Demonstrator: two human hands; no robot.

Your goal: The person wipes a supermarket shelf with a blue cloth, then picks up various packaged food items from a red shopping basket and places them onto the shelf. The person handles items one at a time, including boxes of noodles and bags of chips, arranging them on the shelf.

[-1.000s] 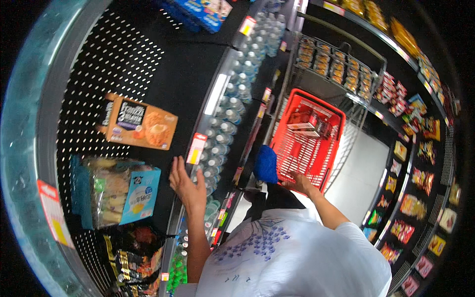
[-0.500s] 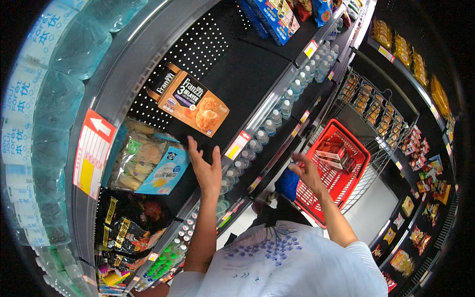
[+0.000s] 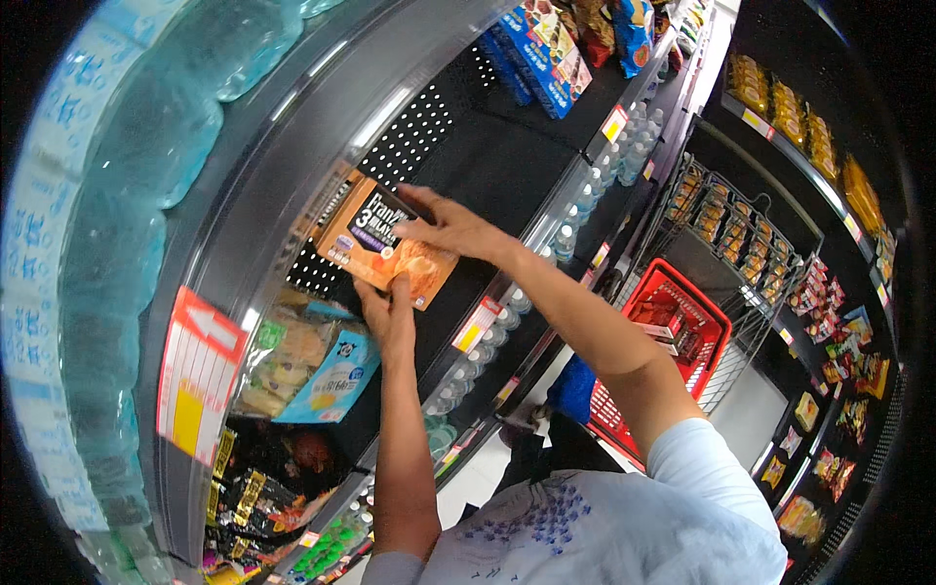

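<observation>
An orange and black cookie box [image 3: 349, 244], with a round baked piece pictured on its front, lies on the dark shelf. My right hand [image 3: 448, 229] reaches across to its far right edge, thumb over the printed face and fingers spread; it is slightly blurred. At the box's near edge is my left hand [image 3: 388, 317], its thumb and a finger apart and touching the cardboard. Neither hand is closed around the box. Part of its front is covered by my right hand. A clear pack with a light blue panel [image 3: 331, 375] sits on the shelf beside my left hand.
A red shopping basket [image 3: 710, 317] holding a few boxes stands behind my right arm, next to a wire rack [image 3: 741, 229] of packaged food. Bottled water [image 3: 565, 242] lines a lower shelf. Large water bottles [image 3: 146, 175] fill the left side. Blue boxes [image 3: 541, 58] stand farther along.
My right hand has swung left from near the basket to the cookie box. My left hand has come to the box's near edge. The view has shifted a little; the box keeps its place on the shelf.
</observation>
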